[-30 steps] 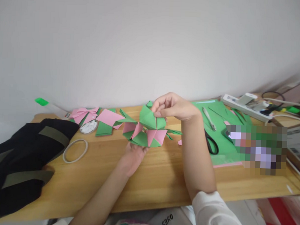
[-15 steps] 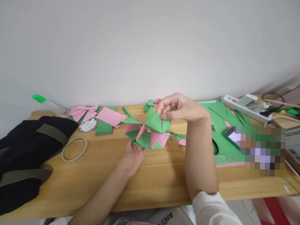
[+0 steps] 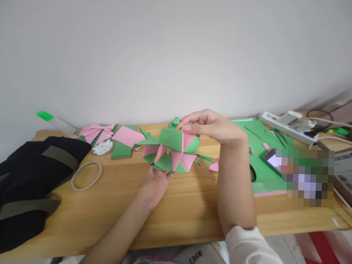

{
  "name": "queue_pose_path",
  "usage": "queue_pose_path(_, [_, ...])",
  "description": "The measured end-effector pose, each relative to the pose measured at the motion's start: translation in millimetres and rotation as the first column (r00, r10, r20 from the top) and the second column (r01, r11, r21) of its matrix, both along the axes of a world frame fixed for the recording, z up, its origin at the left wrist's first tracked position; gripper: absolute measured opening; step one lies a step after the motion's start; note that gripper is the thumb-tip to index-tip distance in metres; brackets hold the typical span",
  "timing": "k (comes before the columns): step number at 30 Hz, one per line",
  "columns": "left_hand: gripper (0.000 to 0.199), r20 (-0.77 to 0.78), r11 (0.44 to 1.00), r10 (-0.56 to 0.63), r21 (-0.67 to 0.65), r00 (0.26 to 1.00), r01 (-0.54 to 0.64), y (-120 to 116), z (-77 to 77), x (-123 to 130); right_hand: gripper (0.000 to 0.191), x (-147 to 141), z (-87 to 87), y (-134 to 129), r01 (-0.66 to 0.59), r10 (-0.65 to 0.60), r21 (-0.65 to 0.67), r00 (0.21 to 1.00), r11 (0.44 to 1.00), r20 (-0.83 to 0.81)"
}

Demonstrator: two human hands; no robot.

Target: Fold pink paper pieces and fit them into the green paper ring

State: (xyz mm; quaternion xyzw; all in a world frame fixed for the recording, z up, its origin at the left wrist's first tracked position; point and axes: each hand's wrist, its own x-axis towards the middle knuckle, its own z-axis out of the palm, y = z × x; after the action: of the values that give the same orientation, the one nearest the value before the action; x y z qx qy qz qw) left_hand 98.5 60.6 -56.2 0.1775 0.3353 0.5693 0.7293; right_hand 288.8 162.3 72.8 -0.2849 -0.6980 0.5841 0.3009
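A pink and green folded-paper model point(image 3: 166, 161), made of several joined origami pieces with pointed ends sticking out, is held above the wooden table. My left hand point(image 3: 157, 185) grips it from underneath; the fingertips are partly hidden behind the paper. At its upper right edge my right hand point(image 3: 203, 124) pinches a pink and green piece between thumb and fingers. Behind the model lie a pink paper sheet point(image 3: 128, 136) and a stack of green paper point(image 3: 121, 148). A small green folded piece point(image 3: 174, 123) sits at the back, partly covered by my right fingers.
Left on the table point(image 3: 110, 206) are a tape ring point(image 3: 86, 176), a round dish of white bits point(image 3: 103, 147), pink folded pieces point(image 3: 97, 131) and a black cloth item point(image 3: 32, 181). To the right are a green mat point(image 3: 239, 138), a phone point(image 3: 271, 159) and a power strip point(image 3: 288, 126).
The upper green flap has been folded or turned leftward, and a pink face now shows beside my right fingers. The model has shifted slightly left; my right fingers moved slightly left and up.
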Motion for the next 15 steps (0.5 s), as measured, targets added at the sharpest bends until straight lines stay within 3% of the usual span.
queue_pose_path(6, [0.07,0.024,0.979,-0.125,0.163,0.992,0.119,-5,14.5,0,0.022,4,2.4,-4,-0.063,0.065,-0.07,0.998,0.996,0.026])
queue_pose_path(15, [0.044,0.2,0.982,-0.184,0.008,0.962,0.186,-3,17.9,0,0.018,-2,8.7,-11,-0.011,0.015,-0.076,0.999,0.997,0.052])
